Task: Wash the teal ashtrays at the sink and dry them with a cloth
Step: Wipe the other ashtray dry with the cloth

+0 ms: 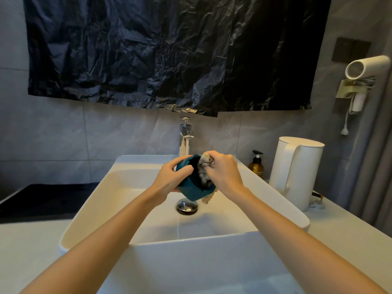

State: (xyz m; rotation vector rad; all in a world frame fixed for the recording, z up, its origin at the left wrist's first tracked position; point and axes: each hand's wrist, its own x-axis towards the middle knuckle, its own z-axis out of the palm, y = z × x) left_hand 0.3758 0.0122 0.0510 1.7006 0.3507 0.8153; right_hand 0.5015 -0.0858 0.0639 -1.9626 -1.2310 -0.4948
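1 teal ashtray [191,188] in view, held tilted over the white sink [135,211], above the drain [187,206]. Left hand [169,177] wraps its outer wall, fingers curled on the rim. Right hand [222,171] is closed round 1 bunched cloth [204,168], pressed inside the ashtray. On the counter at right: 1 white kettle [297,172], 1 amber pump bottle [256,164]. Faucet [185,136] behind the hands.

Glossy teal ashtray [191,188]; chrome faucet [185,137]
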